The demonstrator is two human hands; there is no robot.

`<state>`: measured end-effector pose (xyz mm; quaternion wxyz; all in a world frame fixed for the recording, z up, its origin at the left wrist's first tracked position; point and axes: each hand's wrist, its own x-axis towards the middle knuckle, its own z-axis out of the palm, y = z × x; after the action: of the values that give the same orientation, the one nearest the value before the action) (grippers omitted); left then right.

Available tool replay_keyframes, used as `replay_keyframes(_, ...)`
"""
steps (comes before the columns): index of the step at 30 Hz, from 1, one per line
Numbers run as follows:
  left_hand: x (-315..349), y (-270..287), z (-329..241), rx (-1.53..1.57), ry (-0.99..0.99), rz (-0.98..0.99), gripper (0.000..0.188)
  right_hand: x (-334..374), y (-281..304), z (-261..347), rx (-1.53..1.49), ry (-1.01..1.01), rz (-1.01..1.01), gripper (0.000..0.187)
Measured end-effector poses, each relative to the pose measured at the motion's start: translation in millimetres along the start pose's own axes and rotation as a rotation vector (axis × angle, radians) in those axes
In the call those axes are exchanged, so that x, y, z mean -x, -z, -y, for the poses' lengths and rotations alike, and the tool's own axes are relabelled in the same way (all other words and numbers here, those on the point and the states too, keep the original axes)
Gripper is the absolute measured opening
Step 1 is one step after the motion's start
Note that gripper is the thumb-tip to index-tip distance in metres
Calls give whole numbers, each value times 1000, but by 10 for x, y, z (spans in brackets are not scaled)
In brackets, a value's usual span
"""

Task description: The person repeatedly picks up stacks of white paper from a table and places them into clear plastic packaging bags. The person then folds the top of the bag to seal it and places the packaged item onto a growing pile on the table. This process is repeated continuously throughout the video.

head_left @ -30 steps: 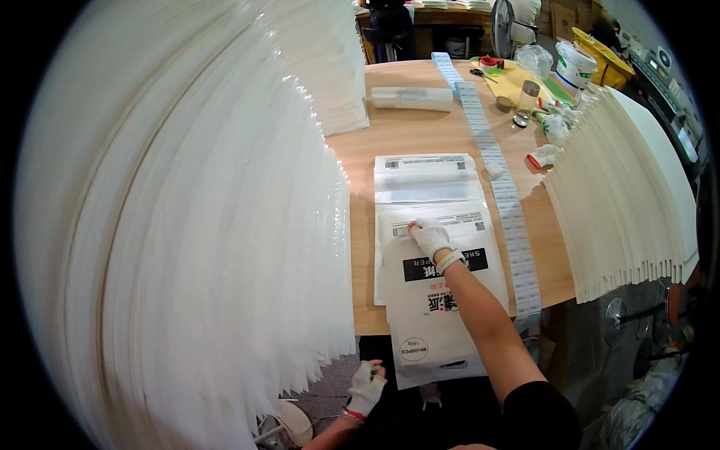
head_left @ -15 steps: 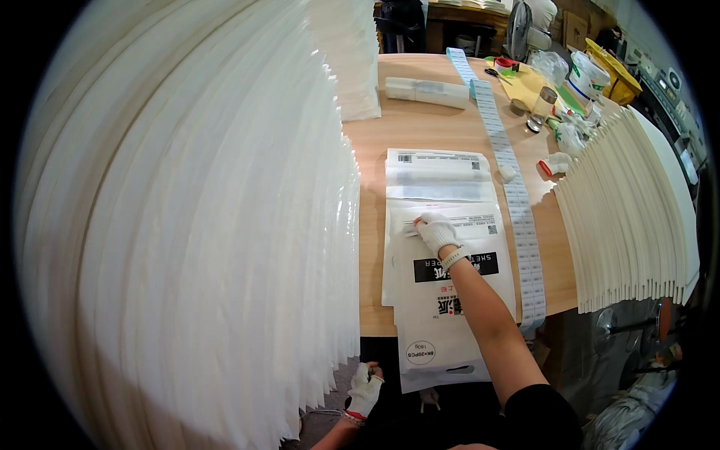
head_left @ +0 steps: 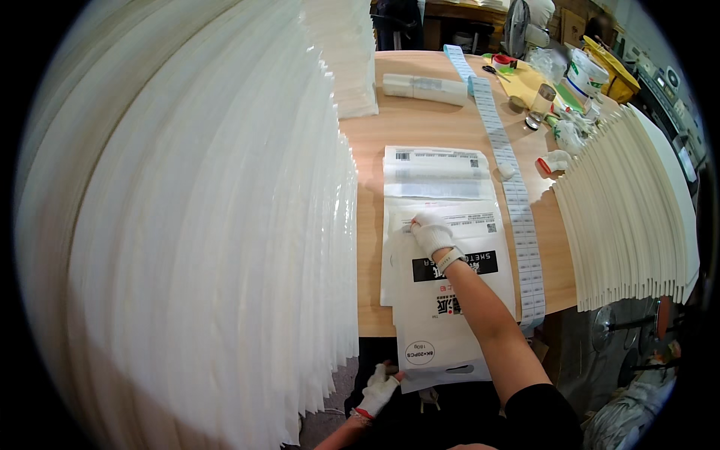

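Observation:
A white printed plastic bag (head_left: 420, 315) lies on the table, its near end with a handle hole hanging past the table edge. My right hand (head_left: 433, 234), in a white fingerless glove, rests on the bag's upper left part. Its fingers are curled together, and what they may hold is hidden under them. My left hand (head_left: 379, 390), gloved the same way, is beside the bag's near left corner. Its thumb and fingers are apart, the thumb close to the bag's edge. More printed bags (head_left: 435, 165) lie beneath and beyond the top one.
A tall stack of white sleeves (head_left: 210, 225) fills the left side. A long strip of labels (head_left: 517, 217) runs along the table right of the bags. Another stack (head_left: 622, 217) stands at the right. Farther back are a clear roll (head_left: 424, 88), a glass (head_left: 540, 105) and scissors (head_left: 495, 73).
My left hand has moved up and right to the bag's near left corner, its fingers spreading. My right hand has shifted slightly on the bag, its fingers more tucked in.

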<state>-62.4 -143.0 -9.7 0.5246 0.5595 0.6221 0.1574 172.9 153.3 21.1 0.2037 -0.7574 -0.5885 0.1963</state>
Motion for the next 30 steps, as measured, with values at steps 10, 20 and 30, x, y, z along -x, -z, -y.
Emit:
replay_keyframes(10,209,208,-585,233,-501,88,21,590,535,-529,-178,33,-189,36)
replay_keyframes(20,654,675,-2517,-157,-1359,73,21,3076,741,-847,-1283,-162,-150,39)
replay_keyframes(30,2605,2593,-3514,79,-1513,-879,37,2262,3610,1527,-1262,732,-371,32)
